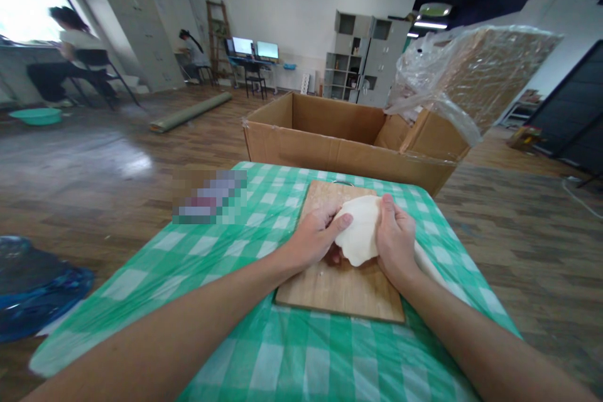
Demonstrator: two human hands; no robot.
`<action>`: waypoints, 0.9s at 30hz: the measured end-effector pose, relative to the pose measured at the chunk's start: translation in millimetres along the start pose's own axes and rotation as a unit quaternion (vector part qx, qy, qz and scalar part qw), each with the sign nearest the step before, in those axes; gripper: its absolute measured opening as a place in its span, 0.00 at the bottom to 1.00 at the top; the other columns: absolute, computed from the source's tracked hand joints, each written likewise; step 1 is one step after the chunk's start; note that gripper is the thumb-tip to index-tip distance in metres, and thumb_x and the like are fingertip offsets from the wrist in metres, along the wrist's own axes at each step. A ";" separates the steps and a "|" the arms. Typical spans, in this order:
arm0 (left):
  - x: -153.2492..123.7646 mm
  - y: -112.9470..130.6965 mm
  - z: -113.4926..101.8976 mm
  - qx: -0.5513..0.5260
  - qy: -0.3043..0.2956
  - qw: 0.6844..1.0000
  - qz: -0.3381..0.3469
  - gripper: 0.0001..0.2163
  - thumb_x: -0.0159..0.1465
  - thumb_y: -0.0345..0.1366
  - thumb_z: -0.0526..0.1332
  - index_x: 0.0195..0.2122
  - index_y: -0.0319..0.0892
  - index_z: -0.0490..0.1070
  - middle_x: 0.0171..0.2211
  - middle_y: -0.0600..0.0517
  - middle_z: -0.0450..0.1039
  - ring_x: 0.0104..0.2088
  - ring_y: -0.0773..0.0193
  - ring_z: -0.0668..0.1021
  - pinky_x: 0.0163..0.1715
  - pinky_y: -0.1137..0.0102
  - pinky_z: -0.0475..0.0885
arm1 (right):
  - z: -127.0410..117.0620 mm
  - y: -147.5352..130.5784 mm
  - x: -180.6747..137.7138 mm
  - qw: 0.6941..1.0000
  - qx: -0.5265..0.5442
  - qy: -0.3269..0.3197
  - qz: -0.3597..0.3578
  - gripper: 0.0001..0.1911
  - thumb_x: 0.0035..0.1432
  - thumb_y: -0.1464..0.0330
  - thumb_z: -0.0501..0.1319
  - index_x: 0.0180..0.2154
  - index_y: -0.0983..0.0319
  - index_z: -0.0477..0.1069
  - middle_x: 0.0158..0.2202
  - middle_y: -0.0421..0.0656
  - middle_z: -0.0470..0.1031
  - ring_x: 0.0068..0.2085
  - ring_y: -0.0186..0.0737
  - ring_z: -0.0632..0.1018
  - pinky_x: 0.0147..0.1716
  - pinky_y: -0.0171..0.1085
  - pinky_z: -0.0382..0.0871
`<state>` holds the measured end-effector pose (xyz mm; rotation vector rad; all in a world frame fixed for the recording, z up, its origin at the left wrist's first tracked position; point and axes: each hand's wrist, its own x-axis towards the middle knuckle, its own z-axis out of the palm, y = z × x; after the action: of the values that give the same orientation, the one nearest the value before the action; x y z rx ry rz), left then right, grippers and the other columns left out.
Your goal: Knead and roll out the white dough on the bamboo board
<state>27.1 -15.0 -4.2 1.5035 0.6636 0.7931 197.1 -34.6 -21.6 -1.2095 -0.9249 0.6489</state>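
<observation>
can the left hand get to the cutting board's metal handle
Probably yes, once freed: the left hand grips the dough sheet, but nothing appears to cover the metal handle at the far end of the cutting board.

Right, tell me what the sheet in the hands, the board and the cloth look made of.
Sheet: probably dough, matte, going by its cream colour and wavy edge.
Board: likely wood or bamboo, smooth, from its tan, faintly streaked face.
Cloth: perhaps thin plastic, slightly glossy, judging by its creases and sheen.
</observation>
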 end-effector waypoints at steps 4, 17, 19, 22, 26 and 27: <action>-2.8 4.5 -4.4 0.002 0.024 1.000 0.015 0.19 0.67 0.55 0.63 0.39 0.42 0.69 0.22 0.56 0.74 0.15 0.69 0.73 0.13 0.76 0.65 | -6.3 0.0 9.3 0.998 0.003 -0.056 -0.006 0.27 0.60 0.42 0.61 0.32 0.61 0.76 0.27 0.42 0.78 0.25 0.41 0.75 0.24 0.37 0.69; -1.2 9.1 -15.5 0.162 -0.029 0.981 0.099 0.19 0.73 0.49 0.55 0.36 0.41 0.77 0.31 0.52 0.77 0.31 0.65 0.76 0.28 0.72 0.67 | -20.6 -44.1 9.5 0.902 -0.215 -0.336 -0.161 0.19 0.68 0.59 0.58 0.27 0.58 0.75 0.25 0.39 0.75 0.29 0.38 0.71 0.30 0.36 0.63; -1.1 9.1 -14.6 0.189 -0.005 0.976 0.109 0.19 0.74 0.48 0.54 0.35 0.41 0.77 0.31 0.52 0.77 0.32 0.65 0.75 0.30 0.72 0.67 | -17.6 -43.0 5.7 0.917 -0.193 -0.324 -0.130 0.20 0.68 0.58 0.58 0.25 0.58 0.72 0.24 0.39 0.73 0.28 0.37 0.70 0.29 0.36 0.63; -3.1 11.9 -14.7 0.238 0.007 0.965 0.113 0.19 0.73 0.46 0.54 0.31 0.40 0.74 0.28 0.54 0.74 0.30 0.65 0.73 0.28 0.72 0.63 | -15.4 -37.3 1.5 0.924 -0.153 -0.346 -0.053 0.20 0.67 0.55 0.59 0.25 0.59 0.71 0.24 0.39 0.72 0.28 0.38 0.70 0.27 0.36 0.63; -4.5 14.6 -18.0 0.247 -0.016 0.962 0.115 0.18 0.72 0.45 0.56 0.30 0.40 0.73 0.27 0.54 0.72 0.29 0.66 0.71 0.28 0.72 0.62 | -16.3 -29.0 -0.3 0.906 -0.081 -0.415 0.024 0.18 0.67 0.53 0.59 0.32 0.59 0.75 0.32 0.41 0.77 0.34 0.40 0.74 0.31 0.36 0.67; -4.1 13.8 -18.5 0.232 -0.022 0.966 0.107 0.18 0.72 0.46 0.56 0.30 0.40 0.73 0.27 0.54 0.72 0.29 0.66 0.71 0.28 0.72 0.62 | -16.4 -28.8 -0.9 0.903 -0.075 -0.423 0.029 0.18 0.67 0.53 0.59 0.34 0.59 0.75 0.33 0.41 0.77 0.33 0.39 0.74 0.31 0.36 0.67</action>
<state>9.1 -8.4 9.5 2.0414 0.6916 0.7985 209.4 -50.8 4.6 -1.0846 -1.6886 1.2123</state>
